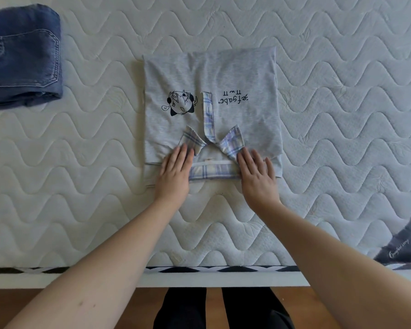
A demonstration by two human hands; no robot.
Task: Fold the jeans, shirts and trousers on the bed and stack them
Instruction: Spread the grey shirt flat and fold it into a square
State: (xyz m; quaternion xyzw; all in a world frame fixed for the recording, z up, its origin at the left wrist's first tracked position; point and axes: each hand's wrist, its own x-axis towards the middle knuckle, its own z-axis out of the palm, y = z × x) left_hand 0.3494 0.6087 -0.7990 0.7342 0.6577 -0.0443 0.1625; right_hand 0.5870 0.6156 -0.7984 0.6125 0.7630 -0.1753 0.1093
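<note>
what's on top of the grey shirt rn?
Both hands, left and right, rest flat on the grey shirt beside its plaid collar. The fabric beneath the palms is hidden.

Soft even daylight, wide-angle edge curvature

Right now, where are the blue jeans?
The folded jeans lie on the mattress at the far left of the head view, apart from the grey shirt in the middle.

Both forearms are bare, with no sleeves, watch or rings showing on the left hand point(176, 172) or the right hand point(256, 175). Below the white quilted mattress point(342, 115) edge, black trousers point(223, 309) cover both legs.
</note>
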